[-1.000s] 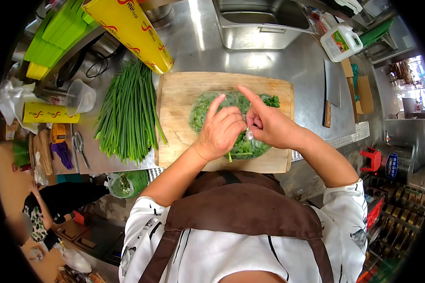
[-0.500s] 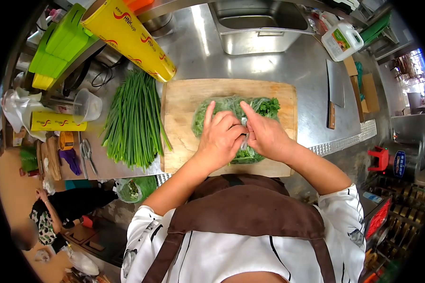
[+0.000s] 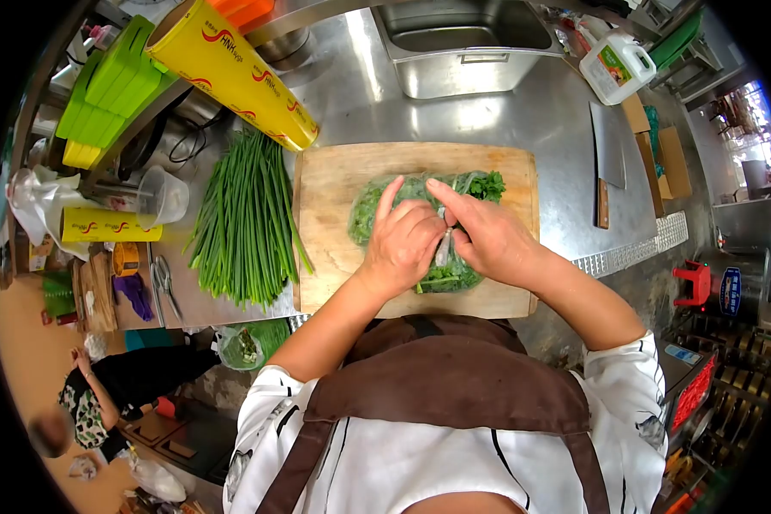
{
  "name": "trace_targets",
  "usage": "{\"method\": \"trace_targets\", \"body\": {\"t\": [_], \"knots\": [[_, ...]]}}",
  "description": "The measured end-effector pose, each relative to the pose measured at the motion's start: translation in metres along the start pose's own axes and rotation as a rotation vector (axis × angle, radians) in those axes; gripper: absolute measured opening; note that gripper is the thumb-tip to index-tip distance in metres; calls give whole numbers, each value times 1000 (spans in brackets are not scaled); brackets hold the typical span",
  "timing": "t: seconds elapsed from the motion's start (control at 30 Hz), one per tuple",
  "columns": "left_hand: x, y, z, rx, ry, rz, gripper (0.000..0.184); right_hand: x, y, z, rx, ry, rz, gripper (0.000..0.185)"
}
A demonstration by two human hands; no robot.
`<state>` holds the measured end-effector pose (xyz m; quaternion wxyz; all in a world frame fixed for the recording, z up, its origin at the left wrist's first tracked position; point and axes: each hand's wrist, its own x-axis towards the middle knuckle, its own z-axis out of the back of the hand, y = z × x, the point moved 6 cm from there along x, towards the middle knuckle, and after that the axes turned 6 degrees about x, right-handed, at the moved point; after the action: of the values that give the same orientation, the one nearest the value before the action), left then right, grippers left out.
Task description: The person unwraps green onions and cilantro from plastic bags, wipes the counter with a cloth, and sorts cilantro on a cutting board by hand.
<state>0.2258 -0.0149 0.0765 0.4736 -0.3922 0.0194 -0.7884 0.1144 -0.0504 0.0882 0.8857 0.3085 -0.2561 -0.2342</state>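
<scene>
Bag of leafy greens [image 3: 364,214], clear plastic, on the wooden cutting board [image 3: 325,184]; lies directly under and just beyond the fingers; longer axis roughly left to right across the board, middle covered by the hands; leaf tips showing uncovered at its far right end; gathered plastic [image 3: 443,251], one narrow twist standing between the two hands, running toward and away from the body, across the bag's length; left hand [image 3: 400,248], curled fingers drawn in on the twist from the left, forefinger extended, thumb hidden; right hand [image 3: 494,244], thumb and curled fingers drawn in from the right, forefinger extended; neither hand clearly nearer, fingertips meeting at the twist; exact grip of each finger, cannot tell; long green stalks [image 3: 244,223], one bundle, left of the board; cleaver [image 3: 606,163], one, on the steel counter [image 3: 561,141], well right of the board
</scene>
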Motion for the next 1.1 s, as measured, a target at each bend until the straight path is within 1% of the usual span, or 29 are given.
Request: {"method": "trace_targets", "body": {"t": [0.07,0.13,0.17,0.23,0.27,0.33,0.37,0.43,0.47,0.53,0.63,0.73,0.87,0.97,1.03,1.1], "knots": [[1,0,1,2,-11,-21,18,6,7,5,8,45,-26,74],[1,-3,2,5,-33,-94,17,10,6,4,46,141,-169,77],[2,-3,3,2,-38,-90,17,13,8,7,42,147,-171,77],[2,-8,6,25,-18,-147,15,15,4,4,195,248,-318,81],[3,-8,7,24,-23,-138,15,16,6,5,193,258,-318,81],[3,-9,9,23,-37,-167,14,14,4,-1,234,357,-420,83],[3,-8,8,23,-41,-160,14,12,4,-5,232,365,-420,83],[3,-6,10,63,-99,-158,7,12,10,-5,116,225,-276,79],[2,-5,11,65,-103,-155,7,9,10,-8,115,230,-274,79],[2,-3,12,41,-122,-131,6,8,17,-3,0,97,-129,76],[1,-5,12,33,-122,-134,6,5,21,-5,-65,44,-86,74],[4,-7,12,46,-127,-130,7,5,24,-5,-107,43,-69,74],[5,-6,10,35,-113,-132,8,6,20,-7,-84,39,-54,72],[3,-4,9,33,-101,-137,9,6,19,-6,-50,-18,-35,72],[2,-1,7,-17,-60,-121,15,2,9,-7,-22,15,-173,73],[1,1,7,-35,-48,-93,15,-1,3,-9,22,-30,-215,74]]}}
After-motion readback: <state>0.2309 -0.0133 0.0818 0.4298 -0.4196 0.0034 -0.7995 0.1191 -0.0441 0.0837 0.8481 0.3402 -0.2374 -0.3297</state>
